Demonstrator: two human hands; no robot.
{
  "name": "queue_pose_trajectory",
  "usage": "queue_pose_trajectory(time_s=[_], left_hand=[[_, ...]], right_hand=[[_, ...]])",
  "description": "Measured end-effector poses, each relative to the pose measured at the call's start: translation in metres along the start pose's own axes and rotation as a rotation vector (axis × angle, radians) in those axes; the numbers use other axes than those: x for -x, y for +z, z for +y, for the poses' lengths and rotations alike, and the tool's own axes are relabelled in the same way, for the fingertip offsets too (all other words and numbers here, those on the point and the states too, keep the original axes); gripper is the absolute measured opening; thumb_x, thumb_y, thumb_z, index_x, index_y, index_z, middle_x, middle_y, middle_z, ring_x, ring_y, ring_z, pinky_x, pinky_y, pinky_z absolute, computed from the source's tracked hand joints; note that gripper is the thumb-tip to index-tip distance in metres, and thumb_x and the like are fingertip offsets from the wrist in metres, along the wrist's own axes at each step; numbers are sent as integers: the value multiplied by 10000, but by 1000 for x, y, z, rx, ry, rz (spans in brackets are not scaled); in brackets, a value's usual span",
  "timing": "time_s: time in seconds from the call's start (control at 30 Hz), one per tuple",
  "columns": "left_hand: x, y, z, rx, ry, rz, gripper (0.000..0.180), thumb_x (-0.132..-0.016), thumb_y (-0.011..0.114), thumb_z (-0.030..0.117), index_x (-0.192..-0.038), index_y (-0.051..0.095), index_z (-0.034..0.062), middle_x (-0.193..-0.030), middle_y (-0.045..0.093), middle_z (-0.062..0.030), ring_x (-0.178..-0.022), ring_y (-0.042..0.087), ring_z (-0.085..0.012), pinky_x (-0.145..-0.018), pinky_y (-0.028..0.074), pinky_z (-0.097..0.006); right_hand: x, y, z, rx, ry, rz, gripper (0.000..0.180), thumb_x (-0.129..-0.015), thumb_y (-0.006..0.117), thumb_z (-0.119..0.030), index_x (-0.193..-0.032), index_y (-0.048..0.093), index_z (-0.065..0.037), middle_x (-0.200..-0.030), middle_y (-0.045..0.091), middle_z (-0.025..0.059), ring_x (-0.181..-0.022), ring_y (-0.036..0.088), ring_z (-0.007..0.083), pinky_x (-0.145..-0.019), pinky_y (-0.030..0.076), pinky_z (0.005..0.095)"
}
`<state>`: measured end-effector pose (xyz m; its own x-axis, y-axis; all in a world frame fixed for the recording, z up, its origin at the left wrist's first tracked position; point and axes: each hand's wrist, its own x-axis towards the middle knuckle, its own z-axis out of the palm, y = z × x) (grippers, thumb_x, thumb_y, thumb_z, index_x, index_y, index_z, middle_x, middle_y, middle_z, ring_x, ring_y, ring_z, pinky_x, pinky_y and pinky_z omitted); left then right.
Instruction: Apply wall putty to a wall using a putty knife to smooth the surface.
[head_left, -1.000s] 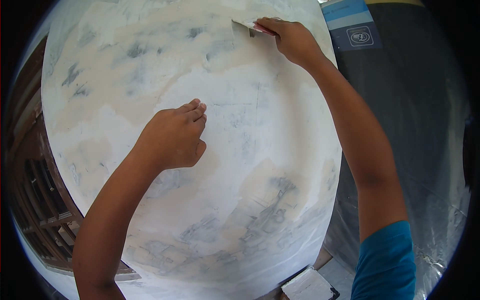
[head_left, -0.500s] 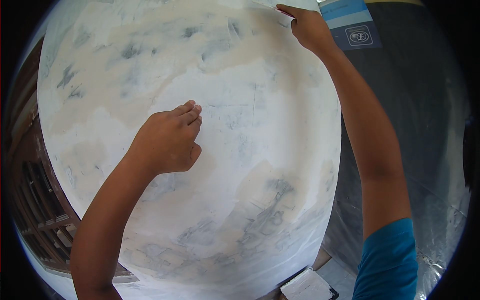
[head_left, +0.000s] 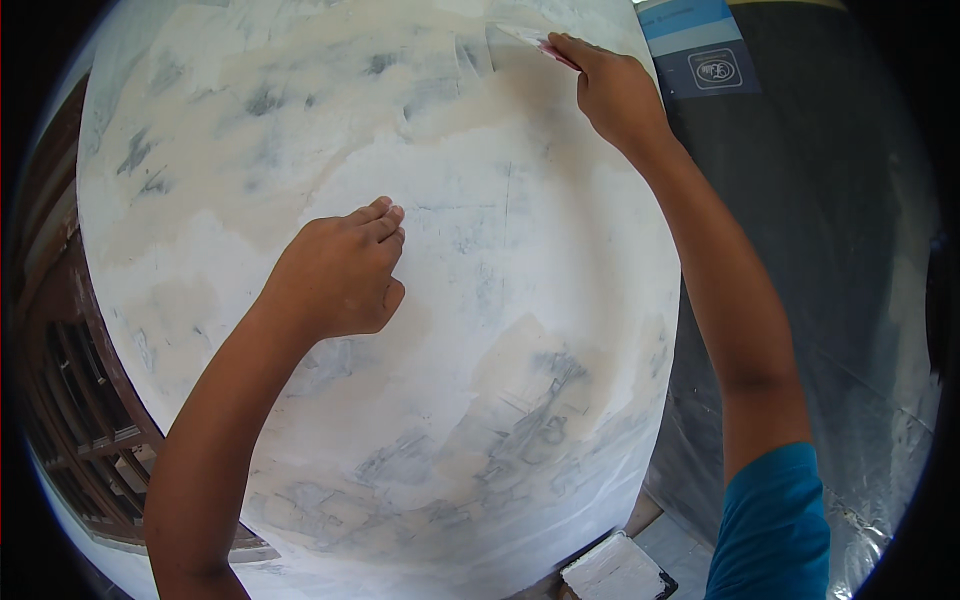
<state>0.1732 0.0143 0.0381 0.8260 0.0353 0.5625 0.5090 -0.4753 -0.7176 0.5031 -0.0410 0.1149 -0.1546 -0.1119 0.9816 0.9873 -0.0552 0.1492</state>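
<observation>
A white wall fills the middle, patched with beige and grey smears of filler. Near its upper right edge, my right hand is closed on a putty knife with a reddish handle; the pale blade lies at the wall surface, pointing up and left. In front of the wall's centre-left, my left hand is closed, fingers bent and pressed together, thumb folded in. Whatever it may hold is hidden behind the fingers.
Along the right hangs dark plastic sheeting, with a blue printed panel at its top. A brown wooden louvred frame stands at the left. Low down, near the wall's foot, sits a white-smeared container.
My right hand has come down a little along the wall with the putty knife, and more of the blade shows. My left hand has barely moved.
</observation>
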Motion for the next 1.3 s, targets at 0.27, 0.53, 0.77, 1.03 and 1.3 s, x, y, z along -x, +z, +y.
queue_pose_trajectory(time_s=[0.27,0.53,0.77,1.03,1.3], left_hand=[[5,-1,-4,-14,-19,-34,430,-703,568,60,-1097,704,-47,-1289,657,-157,-1280,580,-219,-977,531,-351],[0,-1,0,-22,7,-12,445,-701,563,66,-1110,701,-41,-1299,652,-155,-1288,574,-221,-977,532,-354],[5,2,-2,1,10,24,449,-689,559,51,-1104,700,-43,-1292,656,-159,-1286,577,-222,-974,534,-352],[2,1,-2,-21,-18,-22,431,-697,557,49,-1092,700,-48,-1280,660,-168,-1277,583,-232,-974,532,-353],[-2,-3,0,7,-7,-17,412,-694,563,50,-1065,711,-48,-1270,665,-167,-1263,593,-233,-963,538,-354]], right_hand=[[69,13,-26,1,-76,-115,433,-909,540,49,-1259,673,-169,-1253,681,51,-1178,636,254,-978,531,372],[-17,0,31,86,37,-8,447,-919,517,-13,-1317,639,-177,-1109,712,150,-894,692,369,-811,568,409],[57,56,39,15,10,-96,536,-899,516,31,-1401,555,-151,-1349,601,118,-1218,591,295,-1007,504,365],[47,-43,18,-49,282,-241,434,-895,530,16,-1269,674,-150,-1020,709,184,-814,686,358,-751,563,408],[-54,8,26,-23,76,-11,352,-894,504,-10,-1174,711,-63,-1125,709,184,-987,682,338,-881,531,418]])
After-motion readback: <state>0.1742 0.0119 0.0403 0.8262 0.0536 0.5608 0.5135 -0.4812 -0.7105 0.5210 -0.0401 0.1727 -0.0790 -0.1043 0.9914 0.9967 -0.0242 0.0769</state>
